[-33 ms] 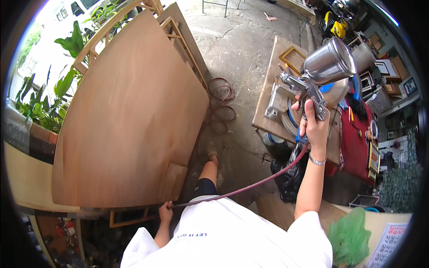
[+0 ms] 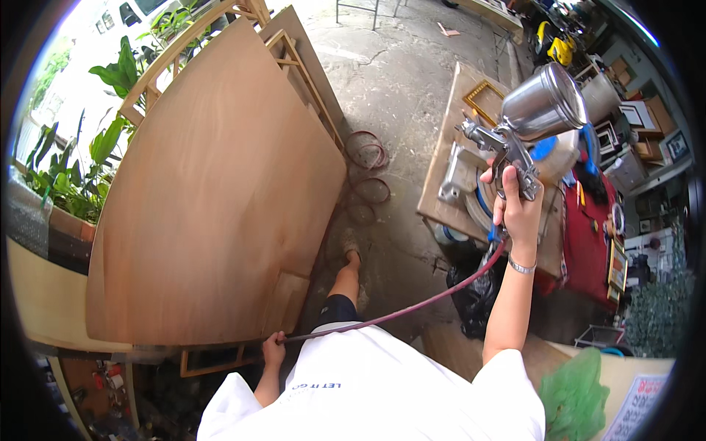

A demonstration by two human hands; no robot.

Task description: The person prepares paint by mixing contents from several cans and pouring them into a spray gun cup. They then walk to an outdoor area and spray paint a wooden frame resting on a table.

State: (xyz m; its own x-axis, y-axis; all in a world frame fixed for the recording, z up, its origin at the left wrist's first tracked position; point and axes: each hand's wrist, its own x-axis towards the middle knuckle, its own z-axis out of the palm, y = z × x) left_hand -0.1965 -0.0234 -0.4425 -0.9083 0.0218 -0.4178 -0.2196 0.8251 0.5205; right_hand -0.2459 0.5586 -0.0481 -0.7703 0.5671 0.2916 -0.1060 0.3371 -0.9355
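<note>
My right hand (image 2: 519, 206) is wrapped around the handle of a metal spray gun (image 2: 507, 151), raised at the right. A large silver cup (image 2: 540, 103) sits on top of the gun, which points left. From the grip a dark red air hose (image 2: 423, 303) droops across my body to the lower left. There my left hand (image 2: 273, 349) is closed around the hose, low beside the bottom edge of a big brown wooden panel (image 2: 213, 198). The panel leans on a wooden frame and fills the left side. Some fingers of both hands are hidden.
A wooden workbench (image 2: 441, 192) at the right holds a gold picture frame (image 2: 484, 101) and containers. A black plastic bag (image 2: 471, 298) lies below it. More hose (image 2: 368, 151) coils on the concrete floor (image 2: 412, 88). Plants (image 2: 110, 143) stand behind the panel; a green bag (image 2: 573, 397) is at lower right.
A foot below me has come further forward on the floor, and the view has shifted very slightly. Both hands keep their hold on the spray gun and hose.
</note>
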